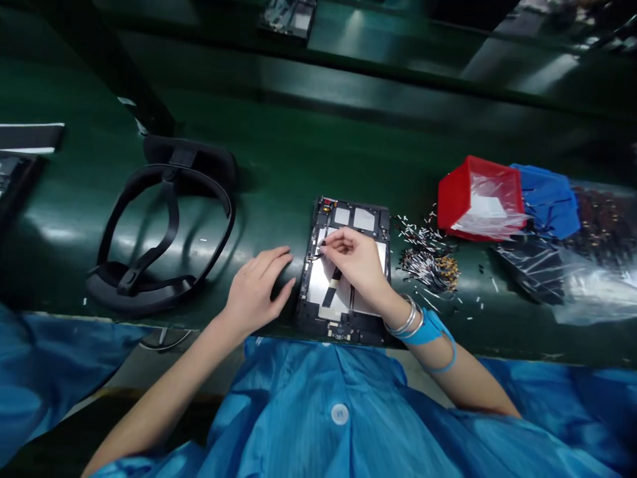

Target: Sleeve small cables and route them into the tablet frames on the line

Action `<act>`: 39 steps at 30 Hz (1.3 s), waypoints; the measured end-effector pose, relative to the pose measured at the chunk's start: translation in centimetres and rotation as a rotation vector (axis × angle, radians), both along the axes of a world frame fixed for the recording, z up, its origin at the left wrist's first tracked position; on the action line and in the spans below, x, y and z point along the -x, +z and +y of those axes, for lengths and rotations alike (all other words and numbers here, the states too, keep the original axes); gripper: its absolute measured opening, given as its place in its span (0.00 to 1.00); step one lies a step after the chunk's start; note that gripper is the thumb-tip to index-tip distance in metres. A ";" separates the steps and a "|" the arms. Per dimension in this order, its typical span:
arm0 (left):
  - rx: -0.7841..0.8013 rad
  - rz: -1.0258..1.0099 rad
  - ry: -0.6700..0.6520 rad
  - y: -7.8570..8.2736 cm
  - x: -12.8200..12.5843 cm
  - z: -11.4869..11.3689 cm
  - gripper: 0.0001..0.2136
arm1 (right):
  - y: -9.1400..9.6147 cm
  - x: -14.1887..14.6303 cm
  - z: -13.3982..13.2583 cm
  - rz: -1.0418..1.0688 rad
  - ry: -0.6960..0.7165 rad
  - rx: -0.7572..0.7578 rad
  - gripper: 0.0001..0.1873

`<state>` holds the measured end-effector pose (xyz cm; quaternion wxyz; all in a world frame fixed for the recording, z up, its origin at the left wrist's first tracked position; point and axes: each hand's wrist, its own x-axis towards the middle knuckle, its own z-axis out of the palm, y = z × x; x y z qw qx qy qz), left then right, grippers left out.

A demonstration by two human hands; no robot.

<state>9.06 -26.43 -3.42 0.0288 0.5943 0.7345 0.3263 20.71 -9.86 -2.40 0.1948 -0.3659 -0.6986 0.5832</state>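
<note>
An opened tablet (318, 292) lies on the green bench in front of me, its dark frame and silvery inner plates showing. Over its upper left part, my right hand (355, 259) pinches thumb and forefinger together at the edge of the board. Whatever sits between those fingertips is too small to make out. A dark ribbon strip (330, 292) crosses the silver plate below the hand. To the left of the tablet, my left hand (261, 285) rests on the bench with fingers and thumb apart, holding nothing.
Small black-and-white parts (423, 265) lie in a loose pile right of the tablet. Beyond them are a red bin (454, 196) with plastic bags, a blue bin (552, 199) and clear bags (592, 285). A black headband device (164, 292) stands at the left.
</note>
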 end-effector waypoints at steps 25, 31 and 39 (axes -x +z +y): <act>0.096 0.247 -0.176 -0.5 -0.4 1.2 0.18 | 1.2 -0.7 1.0 -0.154 0.114 -0.154 0.03; 0.062 0.259 -0.200 -0.7 -0.2 1.2 0.17 | 1.1 -0.8 2.0 -0.180 0.163 -0.229 0.03; 0.088 0.215 -0.183 -0.7 -0.3 1.2 0.18 | 0.9 -0.7 2.1 -0.206 0.212 -0.224 0.03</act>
